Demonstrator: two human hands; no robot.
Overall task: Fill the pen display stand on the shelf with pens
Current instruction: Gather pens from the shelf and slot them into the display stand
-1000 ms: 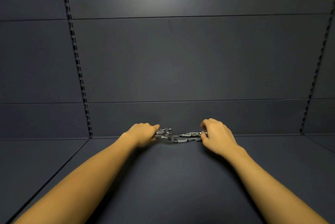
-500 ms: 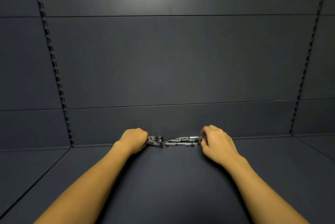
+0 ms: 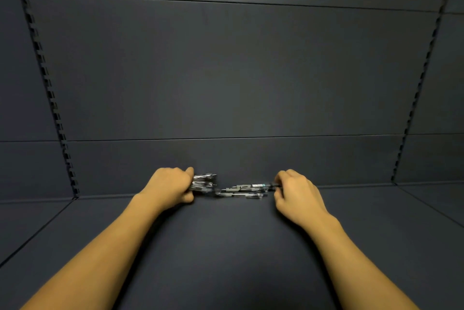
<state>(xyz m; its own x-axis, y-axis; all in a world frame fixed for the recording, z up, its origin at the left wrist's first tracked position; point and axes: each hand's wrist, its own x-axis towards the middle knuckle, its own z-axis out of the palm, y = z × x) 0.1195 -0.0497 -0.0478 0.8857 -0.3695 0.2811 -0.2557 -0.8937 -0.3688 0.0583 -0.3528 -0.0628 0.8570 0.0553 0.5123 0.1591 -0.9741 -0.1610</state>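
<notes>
Several clear-and-grey pens [image 3: 242, 190] lie in a small pile at the back of the dark shelf [image 3: 226, 247], close to the rear wall. My left hand [image 3: 170, 188] grips a bunch of pens [image 3: 203, 181] at the pile's left end, its fingers curled round them. My right hand [image 3: 296, 194] pinches the right end of one pen at the pile's right side. No pen display stand shows in the head view.
The dark back panel [image 3: 226, 84] rises just behind the pens. Slotted uprights stand at the left [image 3: 50, 99] and right [image 3: 416, 94]. Neighbouring shelf sections continue on both sides.
My left hand has closed round a bunch of pens and lifted them slightly off the pile. My right hand has stayed at the pile's right end. The view has shifted a little.
</notes>
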